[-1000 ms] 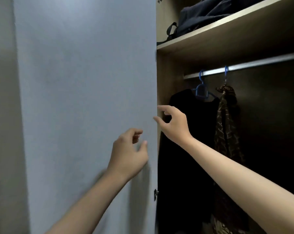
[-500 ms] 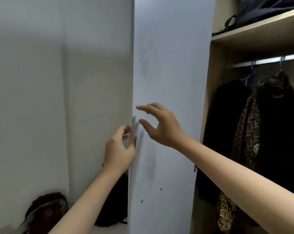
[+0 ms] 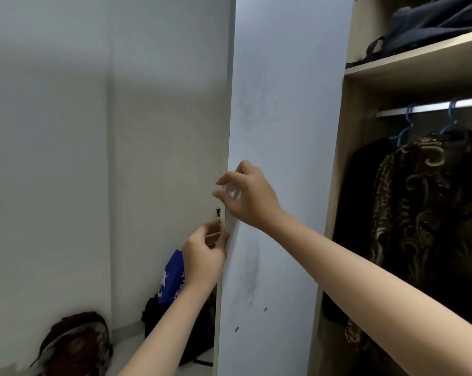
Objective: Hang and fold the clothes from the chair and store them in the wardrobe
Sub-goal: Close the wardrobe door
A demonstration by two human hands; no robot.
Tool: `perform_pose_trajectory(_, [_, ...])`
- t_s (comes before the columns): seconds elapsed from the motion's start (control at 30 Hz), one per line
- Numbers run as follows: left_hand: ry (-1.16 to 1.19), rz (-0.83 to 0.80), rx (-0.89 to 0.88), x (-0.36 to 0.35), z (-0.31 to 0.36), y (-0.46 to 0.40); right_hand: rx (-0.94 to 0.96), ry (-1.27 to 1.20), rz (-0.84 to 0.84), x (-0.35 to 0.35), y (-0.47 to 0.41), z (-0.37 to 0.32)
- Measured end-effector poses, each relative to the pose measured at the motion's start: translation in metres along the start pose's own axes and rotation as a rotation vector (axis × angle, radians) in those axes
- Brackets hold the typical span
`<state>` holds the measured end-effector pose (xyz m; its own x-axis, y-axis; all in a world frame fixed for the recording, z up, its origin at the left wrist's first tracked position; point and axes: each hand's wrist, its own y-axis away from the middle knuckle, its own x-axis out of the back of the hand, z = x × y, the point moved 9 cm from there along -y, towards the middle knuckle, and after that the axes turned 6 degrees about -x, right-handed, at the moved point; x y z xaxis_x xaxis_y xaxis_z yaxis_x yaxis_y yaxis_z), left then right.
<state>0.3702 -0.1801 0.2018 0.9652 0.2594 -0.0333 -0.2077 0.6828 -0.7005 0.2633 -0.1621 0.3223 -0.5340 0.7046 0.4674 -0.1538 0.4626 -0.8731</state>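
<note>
The pale blue wardrobe door (image 3: 283, 131) stands swung open, edge-on toward me. My left hand (image 3: 205, 256) grips its free edge, thumb on the inner face and fingers curled behind. Higher up, my right hand (image 3: 248, 198) curls its fingers round the same edge. Inside the wardrobe a black garment (image 3: 357, 207) and a dark gold-patterned shirt (image 3: 424, 221) hang on blue hangers (image 3: 404, 131) from the metal rail (image 3: 430, 107). No chair or clothes from it are in view.
A dark blue bag (image 3: 433, 20) lies on the wooden upper shelf (image 3: 419, 55). On the floor by the white wall sit a dark red bag (image 3: 77, 346) and a black bag with a blue item (image 3: 172, 280) on top.
The door has swung wide open to the left, exposing more hanging clothes. Both hands moved from the door face and wardrobe opening onto the door's free edge.
</note>
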Motion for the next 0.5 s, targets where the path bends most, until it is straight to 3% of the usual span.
perform_pose_trajectory(0.27, [0.222, 0.06, -0.003, -0.016, 0.018, 0.048, 0.013, -0.101, 0.047, 0.046, 0.033, 0.006])
perform_pose_trajectory(0.5, [0.545, -0.055, 0.088, -0.066, 0.039, 0.104, 0.039, -0.054, 0.194, 0.128, 0.083, 0.017])
